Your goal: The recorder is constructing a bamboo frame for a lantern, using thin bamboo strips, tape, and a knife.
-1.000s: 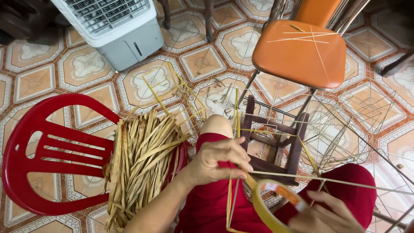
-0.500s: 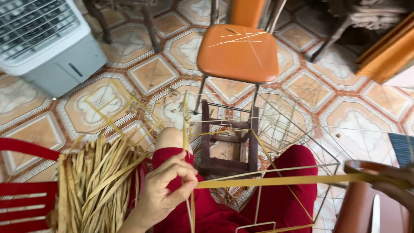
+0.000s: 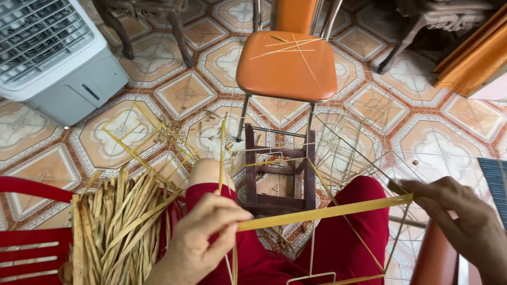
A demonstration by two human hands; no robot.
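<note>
A long flat yellow strip is stretched nearly level between my two hands, above my lap in red trousers. My left hand pinches its left end together with an upright strip. My right hand holds its right end at the far right. Behind the strip, between my knees, stands a small dark wooden frame with thin wire and strips wound around it. A bundle of dried brown strips lies next to my left hand.
An orange chair stands just beyond the frame. A white and grey air cooler is at the upper left. A red plastic chair holds the strip bundle at lower left. Loose yellow strips lie on the patterned tiled floor.
My right hand has drawn the yellow strip out to the right until it is taut. The view has tilted up and shifted right. My left hand stays at the strip's left end.
</note>
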